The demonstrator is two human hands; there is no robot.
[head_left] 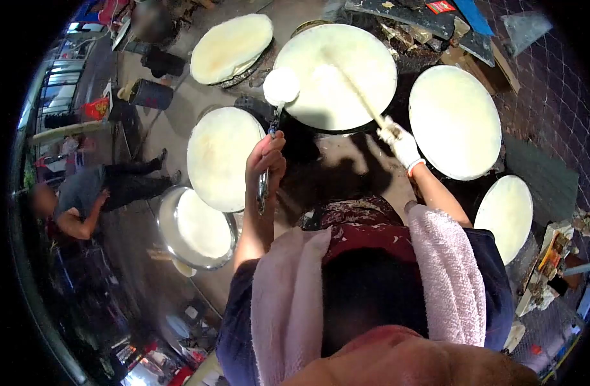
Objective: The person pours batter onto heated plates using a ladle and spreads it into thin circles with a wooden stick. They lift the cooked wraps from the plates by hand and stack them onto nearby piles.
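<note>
Overhead, I see left hand (265, 157) fisted round ladle (280, 87), handle running up-forward, white bowl at left rim of centre griddle (336, 74). Right hand (401, 145), gloved, clamps spreader stick (359, 100); stick slants up-left across batter. Right nearer griddle middle. Pink towel (446, 276) drapes shoulders.

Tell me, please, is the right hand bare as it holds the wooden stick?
No, the right hand wears a white glove while gripping the wooden stick over the round griddle.
</note>
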